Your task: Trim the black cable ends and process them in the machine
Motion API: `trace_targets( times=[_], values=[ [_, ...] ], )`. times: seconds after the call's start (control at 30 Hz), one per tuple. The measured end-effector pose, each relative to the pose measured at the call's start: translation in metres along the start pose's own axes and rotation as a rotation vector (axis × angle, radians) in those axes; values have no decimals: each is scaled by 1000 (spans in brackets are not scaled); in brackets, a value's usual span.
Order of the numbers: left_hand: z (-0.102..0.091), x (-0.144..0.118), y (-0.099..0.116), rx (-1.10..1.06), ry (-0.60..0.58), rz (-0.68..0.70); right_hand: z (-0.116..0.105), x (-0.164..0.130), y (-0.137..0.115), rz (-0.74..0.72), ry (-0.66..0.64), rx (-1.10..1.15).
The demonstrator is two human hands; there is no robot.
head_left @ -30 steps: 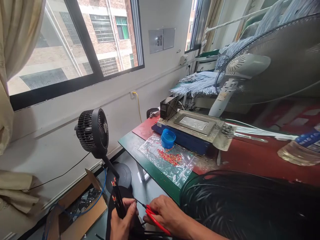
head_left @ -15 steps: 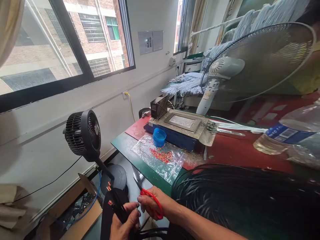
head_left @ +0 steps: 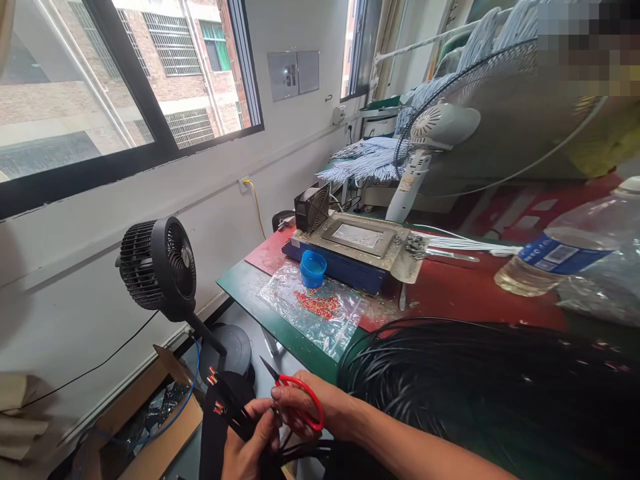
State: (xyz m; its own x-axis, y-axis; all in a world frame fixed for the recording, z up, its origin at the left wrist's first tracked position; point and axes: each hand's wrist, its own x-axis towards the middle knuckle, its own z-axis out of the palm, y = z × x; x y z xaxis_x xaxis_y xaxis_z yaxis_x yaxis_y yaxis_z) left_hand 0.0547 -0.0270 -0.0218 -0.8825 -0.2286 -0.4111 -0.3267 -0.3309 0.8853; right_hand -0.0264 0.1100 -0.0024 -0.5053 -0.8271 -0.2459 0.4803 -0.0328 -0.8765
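My left hand (head_left: 250,433) is closed round a bunch of black cables (head_left: 231,403) at the bottom centre. Their stripped ends show short red and yellowish wires. My right hand (head_left: 303,403) has the red-handled scissors (head_left: 316,400) looped over its fingers, with the dark pointed blades aimed up and left. Its thumb and fingertip pinch together right beside the left thumb, close to a cable end; the small piece between them is too hidden to make out.
A large heap of black cables (head_left: 450,387) covers the table's near right. Behind lie a plastic bag (head_left: 280,293) with red and yellow bits, a blue cup (head_left: 313,270) and a blue heated-plate device (head_left: 340,267). A black fan (head_left: 170,260) and an open carton (head_left: 175,373) stand left.
The view has shifted slightly, so the table things sit a little further left and up. My two hands have come closer, the right fingertips now meeting the left thumb.
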Motion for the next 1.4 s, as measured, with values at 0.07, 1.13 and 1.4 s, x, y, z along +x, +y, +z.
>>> trace_targets(
  times=[0.07,1.13,1.4],
  values=[
    [0,1,-2,-16,-4,-4,0,0,-1,5,-19,10],
    [2,10,-11,-171,-105,-118,0,-1,1,-142,-69,-99],
    [1,9,-9,-40,-182,-18,-1,-3,-1,-152,-109,-42]
  ],
)
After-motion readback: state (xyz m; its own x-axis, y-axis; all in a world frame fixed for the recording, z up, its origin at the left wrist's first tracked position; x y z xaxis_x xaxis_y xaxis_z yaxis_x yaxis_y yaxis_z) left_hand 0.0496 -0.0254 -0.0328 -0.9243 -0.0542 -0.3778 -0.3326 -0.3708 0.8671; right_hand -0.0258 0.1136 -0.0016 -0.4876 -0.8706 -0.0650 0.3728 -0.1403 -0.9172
